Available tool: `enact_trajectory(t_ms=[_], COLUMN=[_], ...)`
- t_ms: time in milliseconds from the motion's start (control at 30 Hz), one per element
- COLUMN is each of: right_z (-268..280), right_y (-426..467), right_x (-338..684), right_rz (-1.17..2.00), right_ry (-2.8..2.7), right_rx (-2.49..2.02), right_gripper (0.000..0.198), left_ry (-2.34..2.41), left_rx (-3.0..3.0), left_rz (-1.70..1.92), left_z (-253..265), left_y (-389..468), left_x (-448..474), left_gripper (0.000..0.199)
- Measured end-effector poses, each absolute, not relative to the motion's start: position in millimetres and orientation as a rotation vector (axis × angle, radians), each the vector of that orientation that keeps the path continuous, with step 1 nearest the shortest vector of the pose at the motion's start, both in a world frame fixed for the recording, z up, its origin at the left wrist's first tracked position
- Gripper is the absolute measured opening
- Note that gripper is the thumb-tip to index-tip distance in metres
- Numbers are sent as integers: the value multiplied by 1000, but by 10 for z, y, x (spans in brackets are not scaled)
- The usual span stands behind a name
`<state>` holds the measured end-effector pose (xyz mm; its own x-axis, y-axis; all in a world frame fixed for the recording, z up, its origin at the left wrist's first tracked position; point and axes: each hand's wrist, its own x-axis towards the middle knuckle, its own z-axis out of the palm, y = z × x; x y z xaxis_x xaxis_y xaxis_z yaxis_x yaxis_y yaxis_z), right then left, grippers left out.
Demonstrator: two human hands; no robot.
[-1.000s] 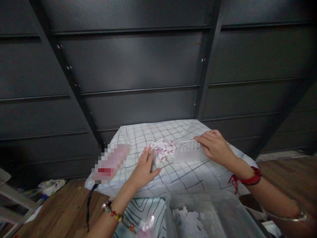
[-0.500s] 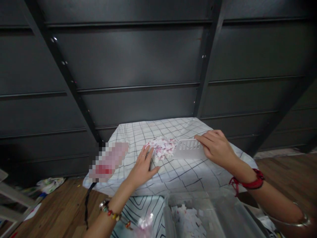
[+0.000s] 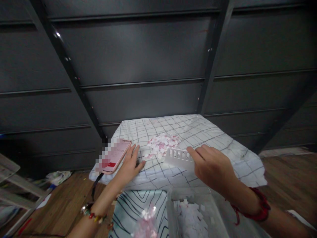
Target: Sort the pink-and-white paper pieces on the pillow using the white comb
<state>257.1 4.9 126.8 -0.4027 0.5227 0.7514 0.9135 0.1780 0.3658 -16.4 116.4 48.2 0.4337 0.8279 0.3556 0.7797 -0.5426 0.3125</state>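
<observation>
A loose pile of small white and pink paper pieces (image 3: 165, 142) lies in the middle of the checked cloth (image 3: 188, 124). My right hand (image 3: 214, 167) pinches the right end of a white slotted plastic strip (image 3: 178, 158), held on edge at the near side of the pile. My left hand (image 3: 129, 167) rests with fingers spread on the cloth, holding nothing. It sits left of the pile, close beside a pink-cased phone (image 3: 121, 152), which is partly blurred out. A few pieces lie scattered between my left hand and the strip.
A clear plastic box (image 3: 170, 211) with more paper pieces (image 3: 190, 219) stands in front of the cloth-covered surface. Left of it, a shiny pink plastic bag (image 3: 146, 224) lies on a patterned blue fabric (image 3: 123, 211). Dark panels (image 3: 143, 49) rise behind.
My left hand has moved left, from the pile's edge to beside the phone. My right hand has brought the strip nearer and slightly left. The pile looks more spread out.
</observation>
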Motion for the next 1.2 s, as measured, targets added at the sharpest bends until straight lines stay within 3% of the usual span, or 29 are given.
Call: enact_trajectory(t_ms=[367, 667, 1200], right_z=[1329, 1355, 1312], right_y=[53, -63, 554], right_x=[2502, 2387, 2820], right_rz=[-1166, -917, -1062], right_ry=[-2013, -2157, -2039], right_rx=[-1322, -1206, -1153], right_gripper=[26, 26, 27], left_ry=[1506, 1538, 1612], left_rx=[2574, 2557, 2476], left_rz=[660, 642, 517], left_z=[484, 523, 533], left_y=[1128, 1112, 1170], left_x=[-167, -129, -121], left_gripper=[62, 59, 64])
